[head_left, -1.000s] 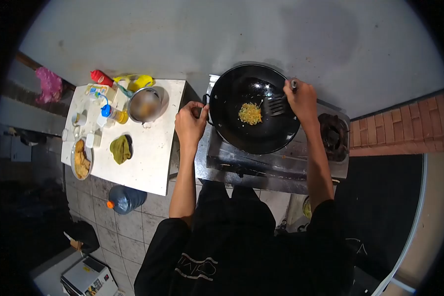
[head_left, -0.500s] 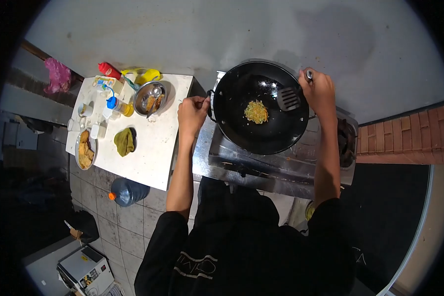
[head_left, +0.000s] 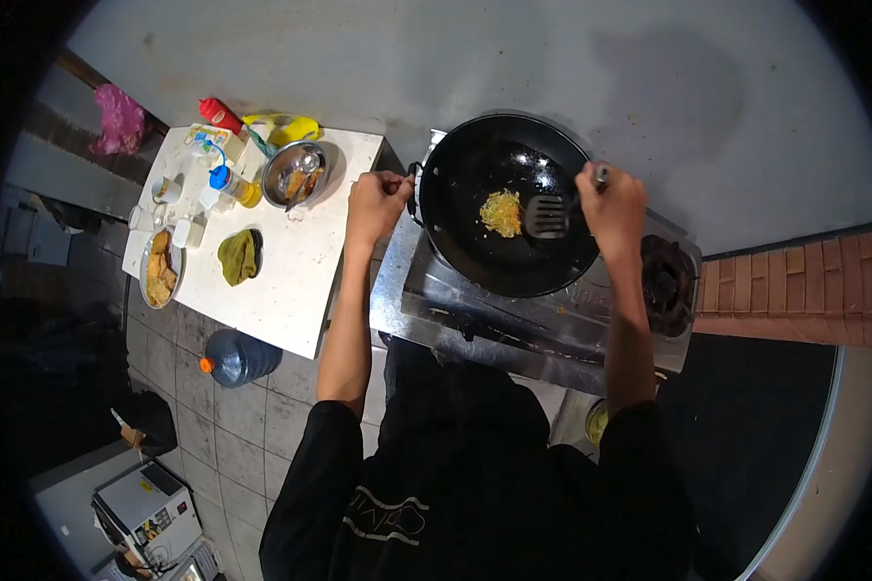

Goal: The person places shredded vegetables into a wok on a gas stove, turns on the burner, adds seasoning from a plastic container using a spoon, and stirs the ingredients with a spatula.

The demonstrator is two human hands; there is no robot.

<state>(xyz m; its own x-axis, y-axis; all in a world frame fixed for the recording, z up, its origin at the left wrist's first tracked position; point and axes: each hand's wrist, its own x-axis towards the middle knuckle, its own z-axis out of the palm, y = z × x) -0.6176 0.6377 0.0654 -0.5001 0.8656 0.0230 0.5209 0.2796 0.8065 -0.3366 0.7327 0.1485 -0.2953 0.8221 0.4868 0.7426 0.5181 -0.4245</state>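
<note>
A black wok [head_left: 513,276] sits on the steel gas stove [head_left: 426,315], tilted slightly in my view. My left hand [head_left: 374,208] is closed at the wok's left loop handle, its fingertips pinching it. In my right hand [head_left: 614,208] is the handle of a slotted spatula [head_left: 546,219], held from above the wok's right rim. The spatula's dark blade rests low in the wok, right beside a small heap of yellow-orange chopped food [head_left: 501,213]. Oil glistens on the wok's upper wall.
Left of the stove, a white table [head_left: 291,300] bears a metal bowl [head_left: 277,165], a blue-capped oil bottle [head_left: 246,192], a green cloth [head_left: 237,258] and a plate of fried food [head_left: 161,271]. A water jug [head_left: 245,358] lies on the floor. A second burner [head_left: 667,286] is at right.
My right hand has brought the spatula blade down and left, from the wok's right side to the edge of the food. My left hand stays at the handle. The view has shifted slightly.
</note>
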